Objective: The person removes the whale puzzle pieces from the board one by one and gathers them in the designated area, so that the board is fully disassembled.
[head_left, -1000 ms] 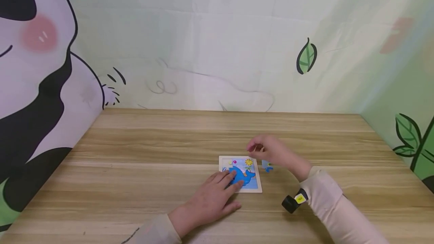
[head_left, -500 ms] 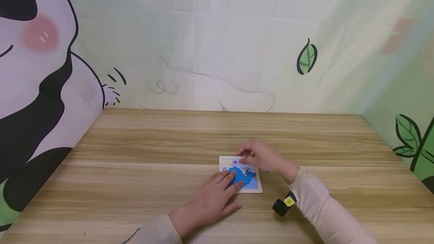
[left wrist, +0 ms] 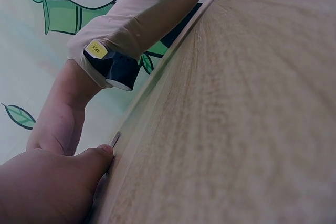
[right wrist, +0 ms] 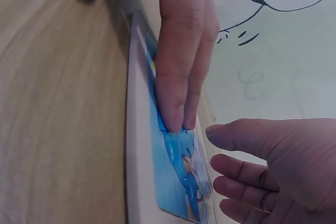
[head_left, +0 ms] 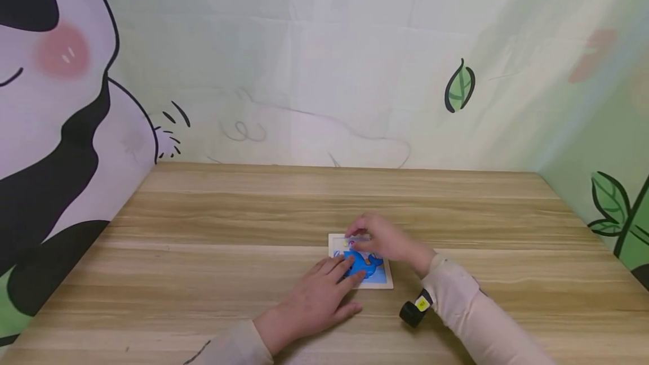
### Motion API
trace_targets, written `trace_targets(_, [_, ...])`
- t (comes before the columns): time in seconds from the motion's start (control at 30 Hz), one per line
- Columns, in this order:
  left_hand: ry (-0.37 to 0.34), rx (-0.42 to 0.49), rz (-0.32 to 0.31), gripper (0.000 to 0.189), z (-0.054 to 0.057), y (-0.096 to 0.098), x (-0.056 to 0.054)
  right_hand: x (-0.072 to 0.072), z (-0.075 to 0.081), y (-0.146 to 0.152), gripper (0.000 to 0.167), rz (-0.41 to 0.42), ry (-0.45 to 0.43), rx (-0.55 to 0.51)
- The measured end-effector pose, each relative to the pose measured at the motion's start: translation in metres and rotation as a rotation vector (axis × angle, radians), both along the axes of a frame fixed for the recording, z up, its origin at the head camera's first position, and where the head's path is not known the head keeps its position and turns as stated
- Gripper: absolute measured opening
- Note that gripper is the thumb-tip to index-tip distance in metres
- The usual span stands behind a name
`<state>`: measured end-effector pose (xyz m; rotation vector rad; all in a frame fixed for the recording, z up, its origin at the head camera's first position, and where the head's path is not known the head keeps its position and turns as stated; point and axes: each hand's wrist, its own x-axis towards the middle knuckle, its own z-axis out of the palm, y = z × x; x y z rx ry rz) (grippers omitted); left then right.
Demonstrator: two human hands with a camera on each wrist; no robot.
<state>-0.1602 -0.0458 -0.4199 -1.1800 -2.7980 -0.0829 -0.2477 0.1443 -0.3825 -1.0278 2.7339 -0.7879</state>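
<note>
Sleeve [head_left: 230,345] at the near edge. Left hand [head_left: 316,294] beyond it, relaxed, fingers stretched over the near left part of puzzle [head_left: 376,280], thumb on table [head_left: 203,286]. Black camera [head_left: 413,313] with yellow tag [head_left: 423,304], strapped to right wrist, to the right of puzzle. Whale [head_left: 362,265] on the flat picture, partly under left fingers. Farther out, right hand [head_left: 387,238] above the far right part, hiding that corner from the head view; thumb and fingers loosely bent, spread apart; contact with puzzle hard to tell. Behind table, wall [head_left: 324,61] with panda [head_left: 76,123] at left, leaf [head_left: 459,86] toward right.

Only from right wrist: left fingertips [right wrist: 172,116] down on whale, pale rim [right wrist: 139,145] side-on, gap between right thumb and fingers. From left wrist: puzzle merely as thin edge past left thumb.
</note>
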Motion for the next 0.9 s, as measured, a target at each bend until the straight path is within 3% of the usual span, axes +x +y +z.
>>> trace_targets(0.9, [0.041,0.015,-0.012,0.054,-0.0019,0.0,-0.0001,0.0017,-0.0023,-0.0106,0.01,-0.039,0.046,0.149])
